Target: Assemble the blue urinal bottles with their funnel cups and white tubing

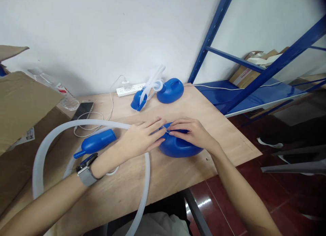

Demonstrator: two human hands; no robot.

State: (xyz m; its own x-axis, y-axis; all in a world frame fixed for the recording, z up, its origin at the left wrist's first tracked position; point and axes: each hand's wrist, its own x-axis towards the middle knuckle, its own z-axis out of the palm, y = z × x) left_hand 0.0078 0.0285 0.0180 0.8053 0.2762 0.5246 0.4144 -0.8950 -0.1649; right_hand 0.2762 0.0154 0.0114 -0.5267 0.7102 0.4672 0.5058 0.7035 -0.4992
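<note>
A rounded blue plastic bottle with a moulded handle (182, 149) lies on the wooden table in front of me. Above its neck end, my right hand (193, 130) pinches a thin whitish strip (166, 128) between thumb and fingers. My left hand (146, 135), wrist strapped with a watch, meets it from the other side, fingertips closed at the same strip. What the strip is exactly is too small to tell. A thick translucent hose (93, 121) loops behind and under my left arm. Left of that hand lies a blue funnel-shaped piece (98, 142).
Against the wall stand a second blue bottle (170, 90), a blue piece with coiled clear tubing (139, 100) and a power strip (130, 89). A phone (85, 110), a clear water bottle (66, 98) and a cardboard box (28, 103) are left. Blue shelving (214, 32) rises right.
</note>
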